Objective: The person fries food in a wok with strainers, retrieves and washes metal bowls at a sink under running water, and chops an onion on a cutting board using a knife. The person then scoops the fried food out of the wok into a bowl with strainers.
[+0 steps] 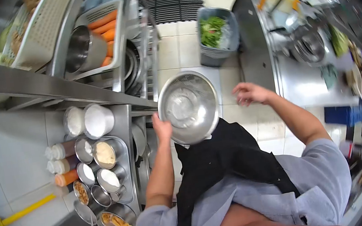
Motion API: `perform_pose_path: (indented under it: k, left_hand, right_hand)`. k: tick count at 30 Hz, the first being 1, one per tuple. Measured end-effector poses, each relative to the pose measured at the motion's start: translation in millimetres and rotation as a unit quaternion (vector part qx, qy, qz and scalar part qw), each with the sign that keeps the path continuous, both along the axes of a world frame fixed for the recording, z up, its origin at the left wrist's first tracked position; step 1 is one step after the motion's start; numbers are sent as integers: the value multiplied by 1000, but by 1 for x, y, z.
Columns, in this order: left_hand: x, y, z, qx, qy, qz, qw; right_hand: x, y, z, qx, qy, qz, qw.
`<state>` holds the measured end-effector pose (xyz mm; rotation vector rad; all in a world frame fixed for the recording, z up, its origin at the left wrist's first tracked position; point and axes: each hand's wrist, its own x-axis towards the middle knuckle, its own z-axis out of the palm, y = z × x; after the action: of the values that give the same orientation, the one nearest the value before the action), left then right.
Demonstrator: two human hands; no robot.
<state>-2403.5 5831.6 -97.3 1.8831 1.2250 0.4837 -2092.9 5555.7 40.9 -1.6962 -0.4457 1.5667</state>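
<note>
A round perforated metal colander (188, 107) is held in front of the black apron, with its opening facing up. My left hand (161, 127) grips its left rim. Something clear and shiny shows at the bottom of the bowl; whether it is an object or a reflection I cannot tell. To the right of the colander, my right hand (249, 93) hangs in the air over the tiled floor, apart from the bowl. Its fingers are curled loosely and spread, and nothing shows between them.
Containers of powders and a tray (123, 155) line the left counter. Above them, a shelf holds a white crate (118, 10) with carrots and a metal pot. A grey bin (219, 56) with greens stands ahead. Steel counter (295, 83) with bowls at right; another person's arm beyond.
</note>
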Motion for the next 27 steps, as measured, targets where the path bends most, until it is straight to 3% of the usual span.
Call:
perform_pose_path:
  k: [2,4,5,7,8,9,12,13,16,18,19,20,22,24,25,26,27]
  left_hand:
    - [8,-1,17,87,-8,-103,991]
    - [17,-4,36,102,-7,-161,982]
    - [24,-9,42,106,-12,-163,981]
    - [28,-11,57,53,-27,-151,987]
    - [32,-14,63,26,-55,-146,987]
    - [30,-17,73,-70,-84,-122,986]
    - [48,-41,98,-319,-227,-126,912]
    - [56,-62,126,-331,-250,-131,900]
    - [115,-132,180,-355,-244,-202,880]
    - [149,-183,178,-352,-223,-261,871]
    - [174,-208,173,-304,-187,-336,872]
    - [204,-234,137,-317,-194,-358,856]
    - [248,-294,126,-311,-121,-354,873]
    - [283,-329,78,-273,-160,-358,879]
    - [285,-338,92,-304,-158,-345,874]
    - [292,-339,62,-330,-181,-351,858]
    - [273,-335,107,-436,-171,-330,820]
  right_hand:
    - [-20,-64,41,36,-97,-100,990]
    - [-52,-115,64,80,-133,-232,960]
    - [-67,-134,63,83,-137,-234,959]
    - [-101,-157,24,48,-124,-329,935]
    - [-111,-168,-13,-5,-138,-302,943]
    - [-125,-167,-32,-41,-105,-293,949]
    - [-151,-157,-13,103,10,-319,942]
    - [-149,-163,-1,155,80,-379,909]
    - [-137,-211,40,251,46,-422,870]
    - [-127,-256,35,192,25,-497,846]
    - [-124,-273,33,218,12,-566,795]
    - [-115,-300,20,195,-8,-600,776]
    - [-101,-337,20,153,-46,-661,733]
    - [-82,-366,-3,144,-66,-690,706]
    - [-70,-375,-10,150,-74,-698,697]
    - [-62,-379,-10,160,-82,-687,704]
    - [-59,-380,-12,152,-72,-677,717]
